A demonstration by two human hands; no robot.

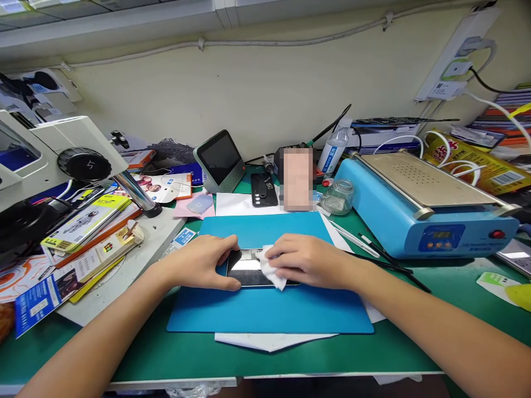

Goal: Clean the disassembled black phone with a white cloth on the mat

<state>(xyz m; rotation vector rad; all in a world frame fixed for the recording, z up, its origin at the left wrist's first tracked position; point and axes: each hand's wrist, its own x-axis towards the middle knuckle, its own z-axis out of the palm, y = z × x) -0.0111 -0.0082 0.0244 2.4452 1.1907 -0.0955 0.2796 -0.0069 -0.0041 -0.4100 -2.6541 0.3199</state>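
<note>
A phone (249, 272) with a dark, glossy face lies flat on the blue mat (265, 312), its long side running left to right. My left hand (203, 262) grips its left end, thumb along the near edge and fingers curled at the far edge. In my right hand (305, 260) is a crumpled white tissue (271, 271), pressed onto the phone's face right of its middle. The phone's right end is mostly hidden under that hand and the tissue.
A blue heating-plate machine (406, 221) stands at the right, with tweezers (354, 239) beside it. Behind the mat are a glass jar (338, 196), a plastic bottle (335, 146), a black phone case (264, 189) and a small display (219, 160). A microscope stand (136, 190) and boxes crowd the left.
</note>
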